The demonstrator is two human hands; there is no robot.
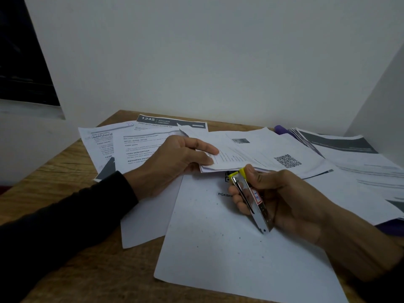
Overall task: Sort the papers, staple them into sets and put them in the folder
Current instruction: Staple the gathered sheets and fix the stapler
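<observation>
The left hand (pixel 175 158) pinches the corner of a set of papers (pixel 258 152) near the tabletop's (pixel 65 162) middle. The right hand (pixel 282 200) grips a stapler (pixel 251 202) just beside that corner, over a loose sheet (pixel 229 248). A purple folder (pixel 282 129) peeks out by the far right edge.

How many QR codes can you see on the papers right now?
2. One QR code is printed on the stack of sheets the left hand holds. A second code peeks out beside the stapler in the right hand. Others may be covered.
</observation>
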